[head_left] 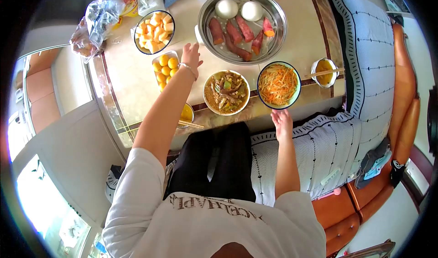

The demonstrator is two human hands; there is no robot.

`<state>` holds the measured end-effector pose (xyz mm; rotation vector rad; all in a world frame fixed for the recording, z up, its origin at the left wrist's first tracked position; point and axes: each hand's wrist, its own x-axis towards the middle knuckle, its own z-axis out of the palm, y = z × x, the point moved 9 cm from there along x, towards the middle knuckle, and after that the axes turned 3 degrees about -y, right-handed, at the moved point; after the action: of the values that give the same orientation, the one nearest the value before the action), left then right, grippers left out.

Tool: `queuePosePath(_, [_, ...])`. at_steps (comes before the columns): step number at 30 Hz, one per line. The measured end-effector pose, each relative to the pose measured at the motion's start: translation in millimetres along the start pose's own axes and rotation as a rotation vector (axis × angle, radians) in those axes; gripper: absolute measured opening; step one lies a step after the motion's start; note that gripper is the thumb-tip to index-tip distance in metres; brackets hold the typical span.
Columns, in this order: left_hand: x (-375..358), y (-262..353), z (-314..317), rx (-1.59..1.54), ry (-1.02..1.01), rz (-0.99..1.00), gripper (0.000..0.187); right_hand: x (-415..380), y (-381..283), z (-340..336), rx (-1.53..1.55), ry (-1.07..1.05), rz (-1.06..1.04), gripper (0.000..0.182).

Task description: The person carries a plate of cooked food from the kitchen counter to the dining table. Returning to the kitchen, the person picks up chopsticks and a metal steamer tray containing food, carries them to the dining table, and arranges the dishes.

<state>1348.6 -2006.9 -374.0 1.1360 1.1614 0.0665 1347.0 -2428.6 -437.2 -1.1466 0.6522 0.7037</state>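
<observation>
My left hand [190, 59] reaches out over the table with its fingers apart, holding nothing. It is between a bowl of cut melon-like cubes [155, 32], a clear box of small round yellow-orange fruits [165, 69] and a large steel bowl [204, 42]. In the steel bowl lie several sweet potato pieces [245, 28] and two white round buns [251, 11]. My right hand [282, 123] is open, its fingertips right at the near rim of a bowl of shredded carrot and pale strips [278, 85]. A bowl of cooked meat and vegetables [226, 92] sits between my hands.
A small bowl of yellow food with chopsticks [325, 72] stands at the table's right. Another yellow bowl [186, 114] with chopsticks is beside my left forearm. Plastic bags [102, 18] crowd the back left corner. A covered sofa [369, 52] runs along the right.
</observation>
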Motion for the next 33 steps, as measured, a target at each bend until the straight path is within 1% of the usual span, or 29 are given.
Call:
queuePosePath(2, [10, 2, 2, -0.005, 0.086, -0.045, 0.042, -15, 5, -10, -0.005, 0.023, 0.022, 0.04])
queuePosePath(3, [19, 0, 7, -0.092, 0.017, -0.016, 0.047, -19, 9, -14, 0.021, 0.024, 0.029, 0.046])
queuePosePath(4, [21, 2, 8, -0.096, 0.018, -0.01, 0.047, -21, 13, -17, 0.047, 0.025, 0.036, 0.053])
queuePosePath(6, [22, 10, 19, -0.144, -0.063, 0.075, 0.054, -26, 16, -24, 0.059, 0.065, 0.037, 0.05])
queuePosePath(7, [24, 12, 20, -0.129, -0.111, 0.073, 0.065, -28, 14, -29, 0.011, 0.106, 0.033, 0.045])
queuePosePath(8, [25, 12, 19, -0.13, -0.113, 0.074, 0.065, -28, 11, -33, -0.038, 0.147, 0.028, 0.041])
queuePosePath(9, [24, 8, 14, -0.091, -0.055, 0.047, 0.068, -28, 1, -41, -0.071, 0.231, -0.079, 0.03])
queuePosePath(10, [25, 3, 7, -0.052, 0.003, 0.02, 0.071, -35, -31, -34, -0.221, 0.301, -0.225, 0.024])
queuePosePath(11, [30, -6, 4, -0.041, 0.001, -0.011, 0.071, -39, -62, -21, -0.224, 0.298, -0.38, 0.025])
queuePosePath(12, [33, -7, 1, -0.039, 0.0, -0.015, 0.071, -36, -97, 6, -0.238, 0.226, -0.508, 0.026])
queuePosePath(13, [36, -13, 5, -0.098, -0.078, -0.066, 0.073, -29, -131, 36, -0.251, 0.152, -0.634, 0.028])
queuePosePath(14, [40, -18, 9, -0.157, -0.155, -0.117, 0.074, -6, -156, 69, -0.216, 0.016, -0.628, 0.034])
queuePosePath(15, [53, -24, 10, -0.206, -0.224, -0.145, 0.07, 15, -176, 107, -0.168, -0.173, -0.559, 0.039])
queuePosePath(16, [52, -25, 10, -0.207, -0.224, -0.151, 0.07, 41, -183, 131, -0.112, -0.345, -0.458, 0.046])
queuePosePath(18, [43, -20, 19, -0.272, -0.313, -0.155, 0.065, 99, -183, 151, -0.147, -0.345, -0.289, 0.053])
queuePosePath(19, [50, -24, 17, -0.296, -0.296, -0.162, 0.058, 117, -183, 162, -0.251, -0.35, -0.223, 0.056])
queuePosePath(20, [53, -26, 18, -0.297, -0.297, -0.167, 0.058, 131, -181, 171, -0.354, -0.354, -0.155, 0.059])
queuePosePath(21, [51, -22, 18, -0.321, -0.286, -0.138, 0.055, 143, -181, 178, -0.357, -0.356, -0.147, 0.059])
queuePosePath(22, [49, -18, 17, -0.345, -0.275, -0.108, 0.053, 153, -171, 184, -0.348, -0.377, -0.034, 0.06])
queuePosePath(23, [45, -15, 20, -0.403, -0.306, -0.094, 0.048, 159, -160, 186, -0.338, -0.397, 0.079, 0.061])
queuePosePath(24, [49, -18, 19, -0.405, -0.298, -0.099, 0.048, 158, -157, 191, -0.341, -0.398, 0.088, 0.061])
queuePosePath(26, [53, -18, 23, -0.457, -0.386, -0.118, 0.046, 158, -153, 195, -0.297, -0.293, 0.079, 0.06])
queuePosePath(27, [54, -19, 22, -0.484, -0.365, -0.12, 0.043, 158, -150, 197, -0.301, -0.299, 0.086, 0.06])
queuePosePath(30, [52, -23, 19, -0.459, -0.323, -0.133, 0.04, 159, -143, 195, -0.235, -0.282, 0.124, 0.065])
queuePosePath(33, [49, -23, 19, -0.454, -0.319, -0.121, 0.038, 166, -136, 187, -0.238, -0.267, 0.141, 0.073])
